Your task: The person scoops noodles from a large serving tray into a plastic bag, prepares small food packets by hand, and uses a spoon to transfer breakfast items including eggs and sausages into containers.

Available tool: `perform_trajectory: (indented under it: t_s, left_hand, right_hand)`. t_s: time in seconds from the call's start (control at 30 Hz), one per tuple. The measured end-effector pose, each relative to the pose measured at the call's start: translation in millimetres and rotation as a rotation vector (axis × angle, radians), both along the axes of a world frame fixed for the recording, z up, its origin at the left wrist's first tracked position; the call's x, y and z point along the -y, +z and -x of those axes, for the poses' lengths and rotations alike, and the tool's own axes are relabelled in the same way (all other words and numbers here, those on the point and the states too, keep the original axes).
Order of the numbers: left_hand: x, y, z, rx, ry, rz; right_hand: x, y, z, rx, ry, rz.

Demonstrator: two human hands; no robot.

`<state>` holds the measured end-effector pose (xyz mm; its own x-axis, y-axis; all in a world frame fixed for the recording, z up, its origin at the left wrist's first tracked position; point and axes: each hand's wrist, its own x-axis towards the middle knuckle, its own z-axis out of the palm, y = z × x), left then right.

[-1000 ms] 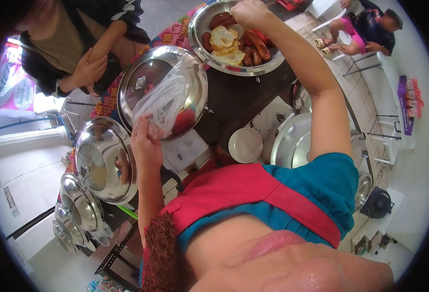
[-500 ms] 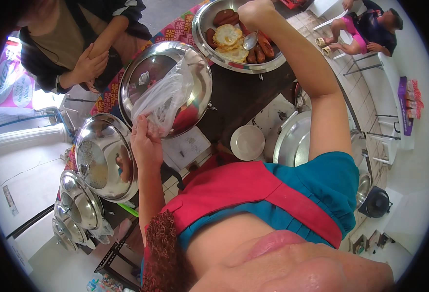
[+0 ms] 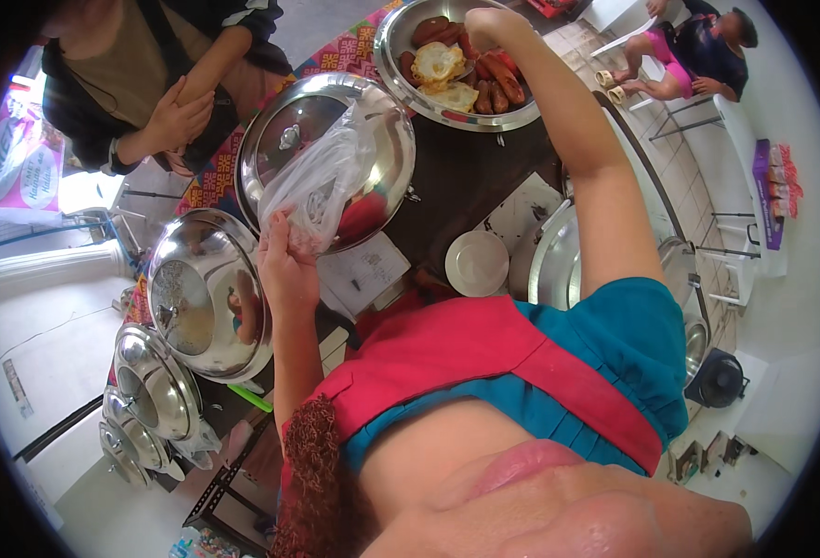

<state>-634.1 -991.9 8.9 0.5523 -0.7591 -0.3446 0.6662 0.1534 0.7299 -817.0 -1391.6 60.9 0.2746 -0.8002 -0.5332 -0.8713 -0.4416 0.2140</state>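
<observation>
My left hand [image 3: 289, 270] pinches the gathered end of a clear plastic bag [image 3: 331, 177], which lies limp in front of a domed steel lid [image 3: 391, 121]. Far out, my right hand [image 3: 492, 30] is closed in a fist over a round steel food pan [image 3: 393, 86]. It appears to hold a metal spoon, whose bowl is mostly hidden among the food. Fried eggs [image 3: 438, 63] lie in the pan's middle, ringed by reddish-brown sausages [image 3: 501, 78]. The fingers of my right hand are turned away from view.
More domed chafing dishes [image 3: 210, 293] run down the left side. Near me are a white plate [image 3: 477, 263], an open notebook [image 3: 363, 270] with a pen, and a large steel pot [image 3: 559, 256]. A person [image 3: 173, 112] stands across the table; another [image 3: 689, 60] sits far right.
The spoon's bowl, plainly visible before beside the eggs, is now mostly hidden among the food. My right hand has shifted slightly; my left still holds the bag. The view has tilted a little.
</observation>
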Motion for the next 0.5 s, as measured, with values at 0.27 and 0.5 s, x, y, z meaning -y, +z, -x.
perform_trajectory:
  t_s: [0.27,0.5]
  left_hand:
    - [-9.3,-18.6,-13.5,-0.030,-0.073,0.095]
    - [15.2,3.2,2.4,0.001,-0.087,0.026]
  right_hand:
    - [-51.5,-65.8,37.7,0.554,-0.033,0.320]
    - [-44.1,-123.3,39.4,0.753,0.025,0.269]
